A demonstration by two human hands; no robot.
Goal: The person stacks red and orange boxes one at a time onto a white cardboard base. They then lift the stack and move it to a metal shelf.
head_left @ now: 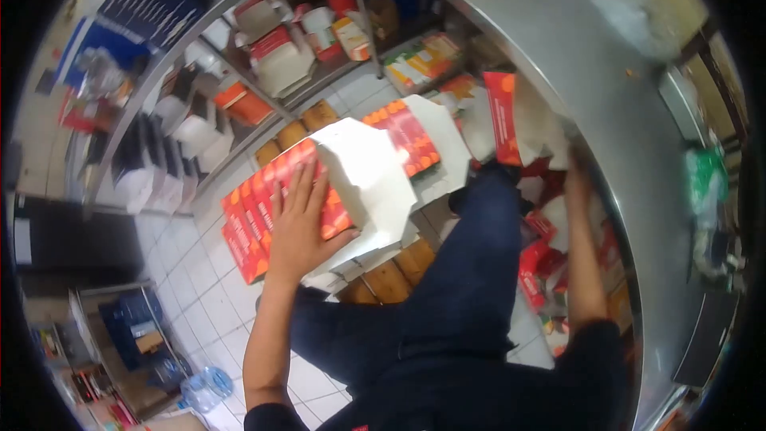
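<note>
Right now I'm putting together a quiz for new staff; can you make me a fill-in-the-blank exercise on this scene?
1. The left hand lies palm ____ on a stack of flat cartons.
2. The right hand reaches among red packs under the stainless ____ counter.
3. The floor is laid with white ____.
Missing words: down; steel; tiles.

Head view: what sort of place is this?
Probably a fast-food kitchen or stockroom: a stainless steel counter, wire shelves stacked with white takeaway boxes, and red-orange printed cartons under the left hand.
</note>
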